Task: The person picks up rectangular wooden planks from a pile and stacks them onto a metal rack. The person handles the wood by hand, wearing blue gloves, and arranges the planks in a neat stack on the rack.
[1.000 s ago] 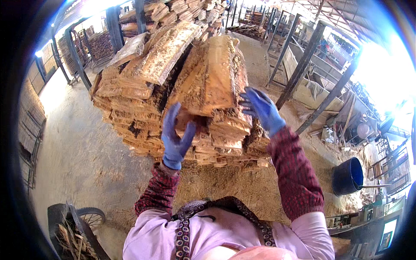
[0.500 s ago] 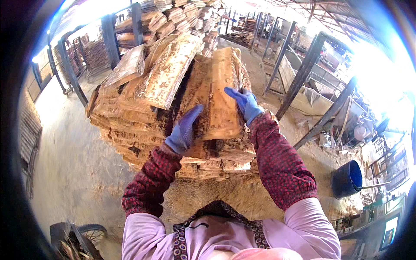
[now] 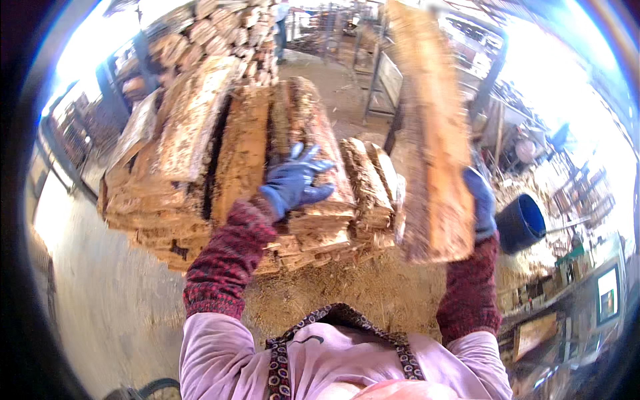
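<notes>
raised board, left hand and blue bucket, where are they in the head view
Raised board [image 3: 443, 160]: head view, middle of its broad face
Left hand [image 3: 293, 181]: head view, back of the glove
Blue bucket [image 3: 509, 231]: head view, outer side wall

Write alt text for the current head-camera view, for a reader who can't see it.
A blue-gloved right hand holds up a long wooden board, blurred, to the right of a stack of rough boards. The left hand, also blue-gloved, is spread open over the stack; a dark blue bucket stands at the right.

The left grip [image 3: 294, 183] splays palm-down; the right grip [image 3: 483, 203] clasps.
</notes>
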`<action>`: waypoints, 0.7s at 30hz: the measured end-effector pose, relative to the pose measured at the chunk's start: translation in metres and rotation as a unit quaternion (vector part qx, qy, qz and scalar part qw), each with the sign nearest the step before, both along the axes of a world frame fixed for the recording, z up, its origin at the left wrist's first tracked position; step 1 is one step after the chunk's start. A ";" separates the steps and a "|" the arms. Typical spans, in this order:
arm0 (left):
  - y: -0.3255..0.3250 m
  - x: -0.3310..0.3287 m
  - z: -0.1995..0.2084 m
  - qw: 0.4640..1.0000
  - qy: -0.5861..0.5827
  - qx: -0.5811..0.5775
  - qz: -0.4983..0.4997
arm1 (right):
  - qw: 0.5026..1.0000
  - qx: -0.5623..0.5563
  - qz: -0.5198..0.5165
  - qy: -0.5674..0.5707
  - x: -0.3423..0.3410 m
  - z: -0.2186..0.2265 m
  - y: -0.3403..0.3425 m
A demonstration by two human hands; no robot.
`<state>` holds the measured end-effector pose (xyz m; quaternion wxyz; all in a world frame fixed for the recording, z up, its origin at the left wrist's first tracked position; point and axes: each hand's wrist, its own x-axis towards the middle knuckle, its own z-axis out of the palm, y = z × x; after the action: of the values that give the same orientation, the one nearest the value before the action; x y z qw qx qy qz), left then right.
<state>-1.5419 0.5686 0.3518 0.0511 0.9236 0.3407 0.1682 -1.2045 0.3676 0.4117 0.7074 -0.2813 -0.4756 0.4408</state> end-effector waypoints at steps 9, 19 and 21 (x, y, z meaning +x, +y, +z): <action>0.074 -0.048 -0.058 0.989 0.000 0.146 -0.016 | 0.753 0.048 -0.652 -0.075 0.108 -0.074 -0.346; 0.138 -0.067 -0.115 0.987 -0.122 -0.089 0.051 | 0.687 -0.199 -0.693 0.088 0.263 -0.315 -0.517; 0.147 -0.013 -0.154 0.984 -0.137 -0.116 0.020 | 0.535 -0.410 -0.723 -0.151 0.323 -0.329 -0.626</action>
<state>-1.5554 0.7160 0.1974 0.2009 0.8726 0.3660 0.2535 -0.8812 -0.2583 0.0823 0.5101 -0.8510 0.0229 -0.1229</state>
